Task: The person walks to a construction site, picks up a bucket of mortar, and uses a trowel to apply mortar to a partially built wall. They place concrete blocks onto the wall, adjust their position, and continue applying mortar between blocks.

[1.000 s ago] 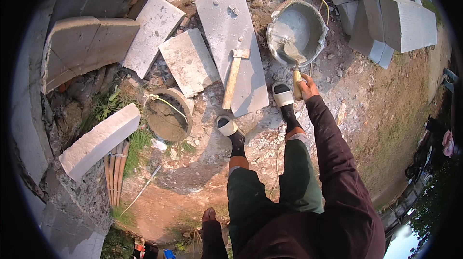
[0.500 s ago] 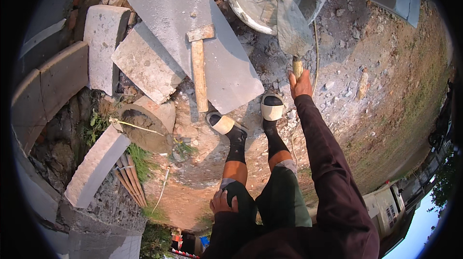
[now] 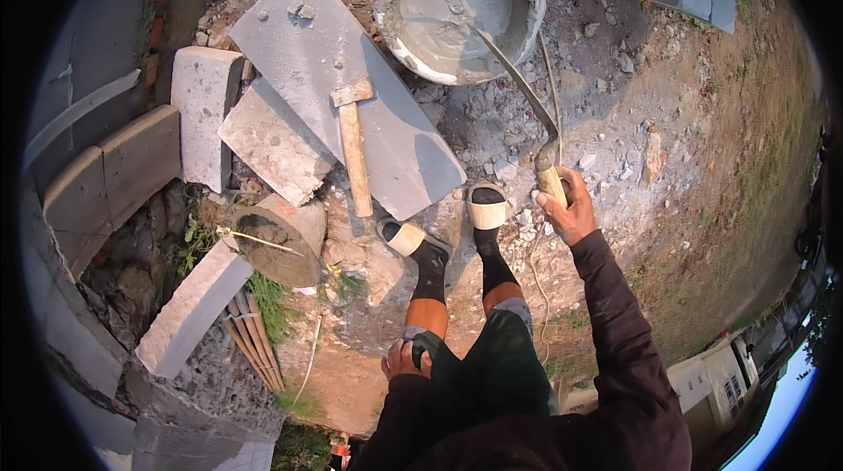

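My right hand (image 3: 569,208) grips the wooden handle of a trowel (image 3: 518,85), arm stretched forward. The trowel's blade reaches into a round bucket (image 3: 537,6) filled with wet grey mortar. My left hand (image 3: 402,359) rests on my left knee, fingers curled over it. I am bent over with both feet in sandals and dark socks on the rubble. A hammer (image 3: 353,151) with a wooden handle lies on a large grey slab (image 3: 299,58) left of my feet.
Broken grey stone slabs (image 3: 272,142) and concrete blocks (image 3: 204,115) lie to the left. A curved block wall (image 3: 110,177) runs along the far left. A small pan of mortar (image 3: 268,247) sits by a long block (image 3: 189,309). Loose rubble covers the ground.
The view has closed in on the bucket. My right hand has tipped the trowel blade into the mortar. My left hand has settled on my knee.
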`<state>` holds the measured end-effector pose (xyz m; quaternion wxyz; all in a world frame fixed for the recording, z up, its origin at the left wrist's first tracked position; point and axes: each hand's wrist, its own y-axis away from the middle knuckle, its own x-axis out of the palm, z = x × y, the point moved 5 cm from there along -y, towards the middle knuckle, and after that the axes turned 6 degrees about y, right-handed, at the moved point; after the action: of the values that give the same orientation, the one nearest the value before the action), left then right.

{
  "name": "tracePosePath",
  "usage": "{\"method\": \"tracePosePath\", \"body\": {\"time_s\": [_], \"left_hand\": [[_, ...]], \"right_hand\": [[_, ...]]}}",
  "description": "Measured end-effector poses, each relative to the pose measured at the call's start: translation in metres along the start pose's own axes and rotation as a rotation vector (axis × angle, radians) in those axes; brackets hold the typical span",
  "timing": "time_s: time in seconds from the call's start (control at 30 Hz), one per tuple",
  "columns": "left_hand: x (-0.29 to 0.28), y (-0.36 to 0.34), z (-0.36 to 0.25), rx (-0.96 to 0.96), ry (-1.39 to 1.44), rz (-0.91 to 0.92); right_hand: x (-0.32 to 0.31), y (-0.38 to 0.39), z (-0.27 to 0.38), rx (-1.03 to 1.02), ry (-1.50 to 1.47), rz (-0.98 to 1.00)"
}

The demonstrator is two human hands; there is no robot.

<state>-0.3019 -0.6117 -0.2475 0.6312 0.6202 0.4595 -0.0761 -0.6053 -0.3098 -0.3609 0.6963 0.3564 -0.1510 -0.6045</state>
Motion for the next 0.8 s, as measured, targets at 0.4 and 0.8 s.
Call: {"method": "tracePosePath", "body": {"time_s": [0.4,0.8], "left_hand": [[-0.051,-0.002,-0.019,-0.159,0.062,-0.065],[-0.193,0.061,0.028,-0.371,0.771,-0.445]], "right_hand": [[-0.042,-0.008,-0.091,0.083,-0.175,-0.053],[-0.075,0.171,0.199,-0.085,0.216,0.114]]}}
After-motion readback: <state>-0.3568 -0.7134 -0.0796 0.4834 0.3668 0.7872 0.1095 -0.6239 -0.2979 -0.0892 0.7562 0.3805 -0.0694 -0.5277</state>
